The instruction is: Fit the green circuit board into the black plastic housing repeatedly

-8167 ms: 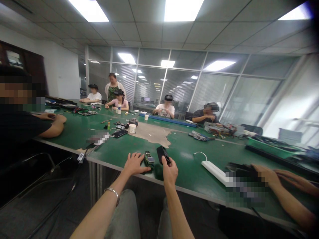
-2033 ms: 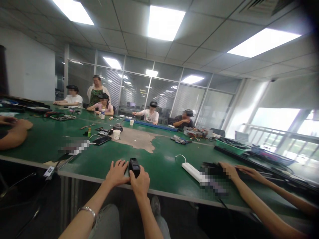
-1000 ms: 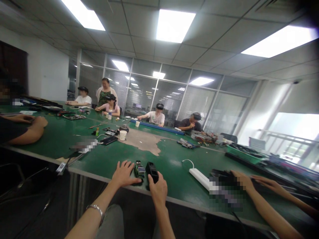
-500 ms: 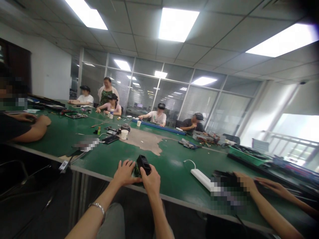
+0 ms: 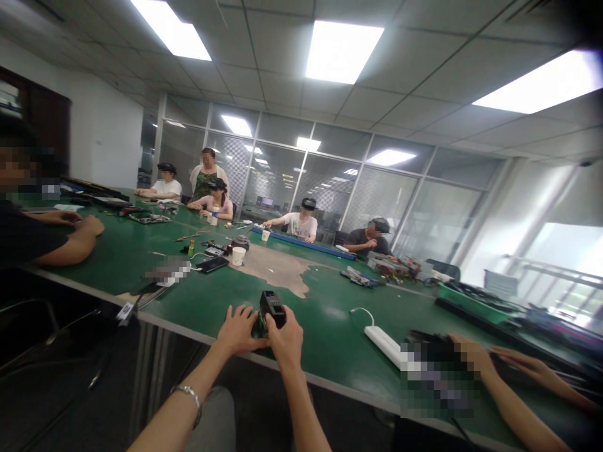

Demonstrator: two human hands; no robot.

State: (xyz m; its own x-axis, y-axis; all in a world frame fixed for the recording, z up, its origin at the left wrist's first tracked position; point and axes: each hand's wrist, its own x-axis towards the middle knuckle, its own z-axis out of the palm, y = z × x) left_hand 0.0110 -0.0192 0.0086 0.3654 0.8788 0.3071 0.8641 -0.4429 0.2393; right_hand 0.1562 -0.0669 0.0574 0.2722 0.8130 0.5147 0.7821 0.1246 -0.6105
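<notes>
Just above the table's near edge is a black box-shaped device [image 5: 272, 304], upright, with a recessed panel on top; its exact kind I cannot make out. My right hand [image 5: 288, 338] is closed on its right side, the thumb lying along the near face. From the left, my left hand [image 5: 239, 331] holds it low down, thumb reaching across under the near side and fingers pointing forward. Between the hands, some greenish detail shows at the device's lower left, mostly hidden by my fingers.
The green table [image 5: 211, 307] has a worn tan patch. Ahead stand a paper cup [image 5: 238, 256] and a dark phone-like slab [image 5: 211, 264]. A white power strip [image 5: 384, 347] lies right, near a co-worker's hands [image 5: 471, 356]. A green tray [image 5: 475, 302] holds parts. Another person's arm [image 5: 78, 245] rests left.
The view has shifted slightly, so the surroundings sit a little further right and lower. Both hands keep almost the same grip on the black device.
</notes>
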